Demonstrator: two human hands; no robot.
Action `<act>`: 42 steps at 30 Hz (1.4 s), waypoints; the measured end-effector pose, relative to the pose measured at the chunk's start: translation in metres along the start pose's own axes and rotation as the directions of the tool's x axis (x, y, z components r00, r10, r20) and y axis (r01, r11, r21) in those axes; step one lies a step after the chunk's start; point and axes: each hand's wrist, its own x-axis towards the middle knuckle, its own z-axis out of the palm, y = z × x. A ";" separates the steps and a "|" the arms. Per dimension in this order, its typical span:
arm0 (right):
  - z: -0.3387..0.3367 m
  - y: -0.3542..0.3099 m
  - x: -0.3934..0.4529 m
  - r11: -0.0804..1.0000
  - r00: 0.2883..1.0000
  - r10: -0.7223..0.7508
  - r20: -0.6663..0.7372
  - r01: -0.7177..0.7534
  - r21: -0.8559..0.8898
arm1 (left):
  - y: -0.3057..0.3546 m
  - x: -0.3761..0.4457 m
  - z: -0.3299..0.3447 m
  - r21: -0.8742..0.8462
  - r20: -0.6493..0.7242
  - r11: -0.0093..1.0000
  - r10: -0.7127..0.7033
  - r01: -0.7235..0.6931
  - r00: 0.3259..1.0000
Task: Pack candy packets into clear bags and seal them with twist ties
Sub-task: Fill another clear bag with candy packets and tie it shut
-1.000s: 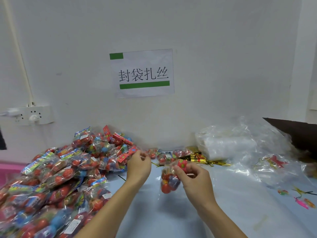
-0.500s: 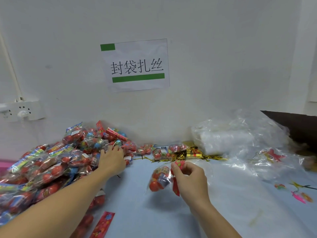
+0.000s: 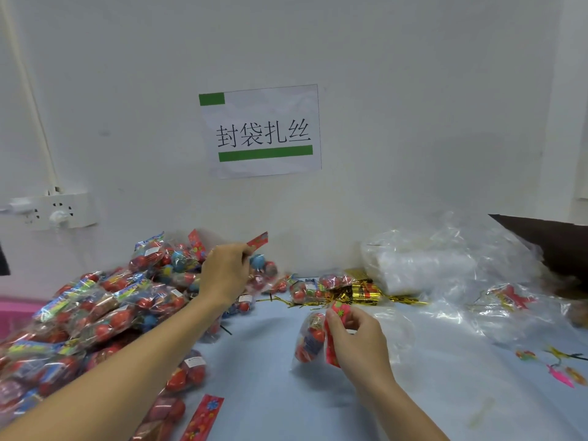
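My left hand (image 3: 225,275) is raised over the big heap of candy packets (image 3: 105,307) at the left and pinches a red strip packet (image 3: 258,240) that sticks up past its fingers. My right hand (image 3: 358,335) hovers above the table's middle and holds a clear bag (image 3: 307,342) with red and blue candies inside, together with a pink-red strip packet (image 3: 341,310) at the bag's mouth. A bundle of gold twist ties (image 3: 362,292) lies just behind the right hand, near the wall.
A stack of empty clear bags (image 3: 423,265) and loose plastic film fills the back right. A dark cardboard flap (image 3: 553,240) juts in at the right edge. Another red strip packet (image 3: 203,418) lies on the pale blue table (image 3: 270,393) near the front. A pink tray (image 3: 12,313) is at far left.
My left hand left the bag, reached into the heap and has now lifted out a red strip packet. My right hand keeps holding the bag, lower than before.
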 end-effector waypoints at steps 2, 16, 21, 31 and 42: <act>0.000 0.000 0.000 1.000 1.000 0.001 0.003 -0.001 -0.012 | 0.015 -0.010 -0.004 -0.053 -0.014 0.998 -0.019 0.019 1.000; 0.001 -0.002 -0.005 1.000 1.000 -0.013 0.027 0.013 -0.025 | 0.056 -0.123 0.008 -0.306 -0.123 0.946 -0.153 0.109 0.980; 0.003 -0.003 -0.007 1.000 0.996 -0.012 0.094 0.015 -0.025 | 0.055 -0.130 0.013 -0.461 0.001 0.874 -0.175 0.155 0.985; 0.003 -0.016 -0.017 0.976 0.967 0.090 0.240 -0.134 0.174 | 0.056 -0.137 0.019 -0.461 -0.004 0.888 0.001 -0.003 1.000; 0.000 -0.015 -0.014 0.974 0.986 0.116 0.120 -0.137 0.182 | 0.071 -0.143 0.018 -0.388 0.057 0.904 0.216 -0.178 0.975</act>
